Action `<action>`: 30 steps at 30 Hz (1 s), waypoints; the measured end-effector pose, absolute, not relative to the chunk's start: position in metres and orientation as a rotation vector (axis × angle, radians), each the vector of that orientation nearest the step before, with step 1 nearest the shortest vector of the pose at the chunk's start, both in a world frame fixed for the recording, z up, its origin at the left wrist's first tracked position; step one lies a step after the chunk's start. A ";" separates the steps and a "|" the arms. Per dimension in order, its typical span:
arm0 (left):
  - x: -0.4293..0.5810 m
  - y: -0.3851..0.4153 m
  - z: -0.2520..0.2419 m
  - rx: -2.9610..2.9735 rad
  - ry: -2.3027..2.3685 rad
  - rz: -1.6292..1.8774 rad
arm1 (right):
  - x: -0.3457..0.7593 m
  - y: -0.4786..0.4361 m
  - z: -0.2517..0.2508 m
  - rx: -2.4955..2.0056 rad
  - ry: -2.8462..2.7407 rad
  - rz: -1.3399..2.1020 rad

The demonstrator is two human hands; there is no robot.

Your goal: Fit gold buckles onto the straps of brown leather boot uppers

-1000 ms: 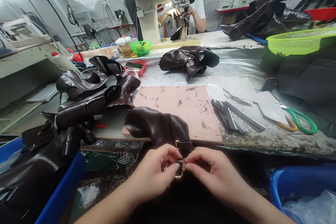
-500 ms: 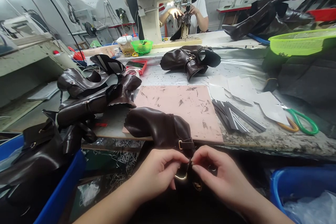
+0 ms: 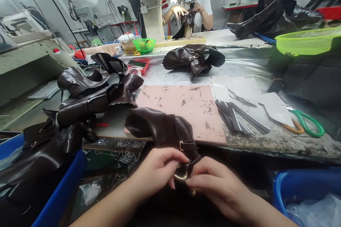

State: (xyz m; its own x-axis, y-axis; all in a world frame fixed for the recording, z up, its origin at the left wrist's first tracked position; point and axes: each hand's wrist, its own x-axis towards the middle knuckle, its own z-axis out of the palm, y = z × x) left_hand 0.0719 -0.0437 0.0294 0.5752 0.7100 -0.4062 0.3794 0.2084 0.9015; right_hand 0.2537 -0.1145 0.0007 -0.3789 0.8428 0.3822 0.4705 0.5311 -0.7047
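Note:
A dark brown leather boot upper (image 3: 162, 126) lies across the table's front edge, its lower end hanging toward me. A small gold buckle (image 3: 181, 145) with a strap sits on its side. My left hand (image 3: 162, 166) pinches a strap beside a larger gold buckle (image 3: 181, 176). My right hand (image 3: 213, 181) is closed at the other side of that buckle, thumb and finger at its edge. A small gold piece hangs under the right fingers, too blurred to name.
A pink board (image 3: 176, 99) lies under the boot upper. More boot uppers (image 3: 87, 104) are piled at left, with another (image 3: 193, 60) behind. Grey strips (image 3: 237, 118), white sheets (image 3: 250, 90) and green-handled scissors (image 3: 309, 122) lie right. Blue bins (image 3: 278, 191) flank me. A co-worker's hands (image 3: 178, 10) work at a sewing machine.
My right hand has moved down and slightly left, from the strap end to the larger buckle. That buckle has tilted and shows more. My left hand has barely moved.

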 end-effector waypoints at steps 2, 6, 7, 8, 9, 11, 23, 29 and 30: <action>0.072 -0.044 0.029 1.394 0.997 0.292 | 0.251 -0.115 0.003 -1.107 -1.833 0.866; 0.075 -0.044 0.028 1.317 0.985 0.326 | 0.246 -0.114 0.005 -1.284 -1.398 1.121; 0.076 -0.044 0.029 1.297 0.981 0.333 | 0.246 -0.113 0.005 -1.319 -1.365 1.153; 0.076 -0.044 0.029 1.283 0.976 0.334 | 0.246 -0.112 0.006 -1.341 -1.363 1.182; 0.077 -0.044 0.030 1.274 0.969 0.329 | 0.245 -0.111 0.007 -1.360 -1.372 1.205; 0.079 -0.043 0.032 1.268 0.962 0.300 | 0.245 -0.110 0.009 -1.379 -1.380 1.224; 0.075 -0.044 0.036 1.619 0.954 0.295 | 0.244 -0.109 0.017 -1.368 -1.740 0.887; 0.069 -0.052 0.026 1.952 0.910 0.457 | 0.252 -0.095 0.037 -1.406 -1.906 1.024; 0.068 -0.053 0.023 1.991 0.901 0.487 | 0.251 -0.093 0.037 -1.441 -1.907 1.037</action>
State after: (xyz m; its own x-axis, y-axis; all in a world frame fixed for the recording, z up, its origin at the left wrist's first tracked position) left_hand 0.0680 -0.0532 0.0233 0.6613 0.7501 -0.0023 0.4085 -0.3576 0.8398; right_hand 0.2510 -0.0928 0.0373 -0.2913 0.9560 -0.0356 0.5494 0.1367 -0.8243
